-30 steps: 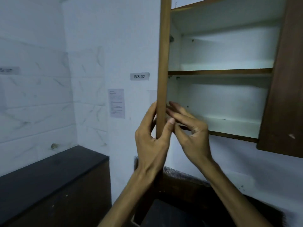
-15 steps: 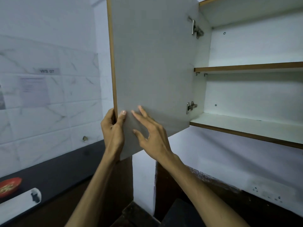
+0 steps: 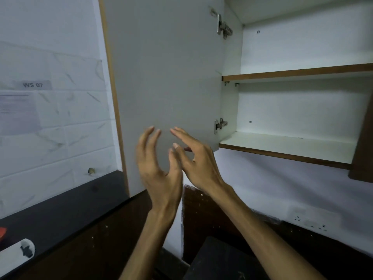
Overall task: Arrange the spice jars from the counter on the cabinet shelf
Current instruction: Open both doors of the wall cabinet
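Cabinet door (image 3: pixel 165 77) swung wide; left hand (image 3: pixel 159 168) and right hand (image 3: pixel 197 158) blurred before it, fingers loose, holding nothing; shelf (image 3: pixel 282 146) bare; spice jars out of view; tabletop (image 3: pixel 60 211) cut off at left.

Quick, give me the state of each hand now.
Left hand: open, fingers loosely curved, holding nothing.
Right hand: open, fingers extended, holding nothing.

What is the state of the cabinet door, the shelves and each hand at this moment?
Cabinet door: swung wide open, inner face showing.
Lower shelf: bare, no jars on it.
Upper shelf: only its front edge and underside visible.
Left hand: fingers loosely curled, holding nothing.
Right hand: fingers relaxed, holding nothing.
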